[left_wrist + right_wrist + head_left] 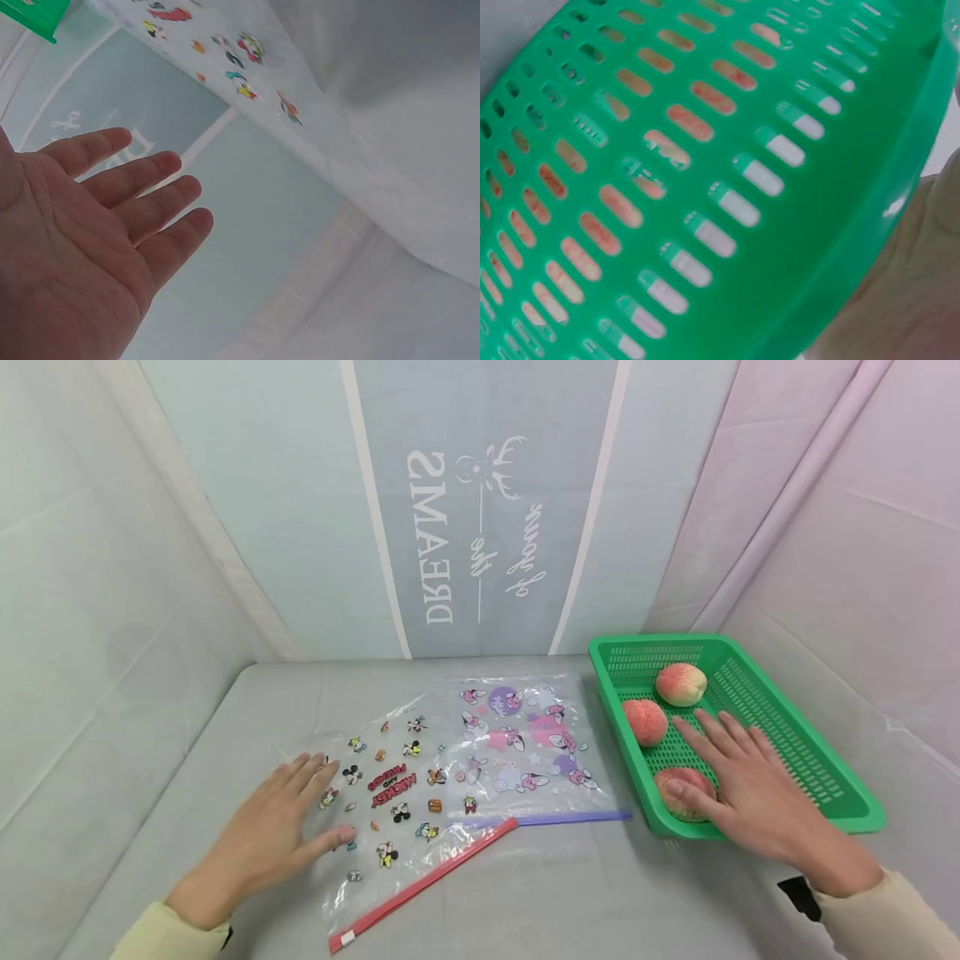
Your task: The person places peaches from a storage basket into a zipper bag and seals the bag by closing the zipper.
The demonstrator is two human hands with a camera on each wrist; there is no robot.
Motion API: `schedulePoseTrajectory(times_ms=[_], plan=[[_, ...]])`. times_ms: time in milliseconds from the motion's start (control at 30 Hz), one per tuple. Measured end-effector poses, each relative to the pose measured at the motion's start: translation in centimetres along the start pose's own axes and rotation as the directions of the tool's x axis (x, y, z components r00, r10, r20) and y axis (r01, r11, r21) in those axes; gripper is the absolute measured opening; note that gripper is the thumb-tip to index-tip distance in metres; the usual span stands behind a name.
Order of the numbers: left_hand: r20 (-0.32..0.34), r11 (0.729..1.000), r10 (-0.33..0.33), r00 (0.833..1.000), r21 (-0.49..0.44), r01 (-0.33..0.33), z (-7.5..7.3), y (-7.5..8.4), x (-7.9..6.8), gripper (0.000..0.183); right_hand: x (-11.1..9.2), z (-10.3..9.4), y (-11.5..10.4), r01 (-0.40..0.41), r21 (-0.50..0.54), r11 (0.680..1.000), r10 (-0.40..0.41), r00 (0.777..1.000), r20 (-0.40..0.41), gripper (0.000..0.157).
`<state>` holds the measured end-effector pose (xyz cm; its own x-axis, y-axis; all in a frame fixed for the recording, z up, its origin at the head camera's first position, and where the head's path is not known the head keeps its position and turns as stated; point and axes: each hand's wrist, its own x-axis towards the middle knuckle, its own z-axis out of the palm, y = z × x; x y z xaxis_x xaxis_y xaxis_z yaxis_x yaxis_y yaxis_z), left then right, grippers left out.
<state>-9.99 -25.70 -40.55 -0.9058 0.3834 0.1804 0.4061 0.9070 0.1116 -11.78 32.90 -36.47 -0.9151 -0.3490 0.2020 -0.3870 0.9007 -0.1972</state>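
My left hand [266,831] hovers palm down with fingers spread at the left side of a clear zip bag [408,814] printed with Mickey cartoon figures. This bag has a red zip strip and overlaps a second clear zip bag [517,752] with pink and purple prints and a purple strip. Over the front right of a green basket [628,760], my right hand [757,793] is spread and holds nothing. Inside lie a front peach [684,812], partly covered by the right thumb, a middle peach [645,722] and a back peach [681,684].
A grey cloth surface [555,893] lies under the bags and the basket. Behind it hangs a pale blue curtain [300,485] with printed words and a deer head. White fabric walls [97,610] enclose both sides.
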Motion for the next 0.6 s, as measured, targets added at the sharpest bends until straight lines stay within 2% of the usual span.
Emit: schedulePoseTrajectory(times_ms=[600], plan=[[-0.007,0.996,0.08,0.997,-0.027,-0.08,0.9,2.8,-0.5,0.09,0.1,0.6,-2.7,0.103,0.017,0.995,-0.102,0.994,-0.03,0.086]])
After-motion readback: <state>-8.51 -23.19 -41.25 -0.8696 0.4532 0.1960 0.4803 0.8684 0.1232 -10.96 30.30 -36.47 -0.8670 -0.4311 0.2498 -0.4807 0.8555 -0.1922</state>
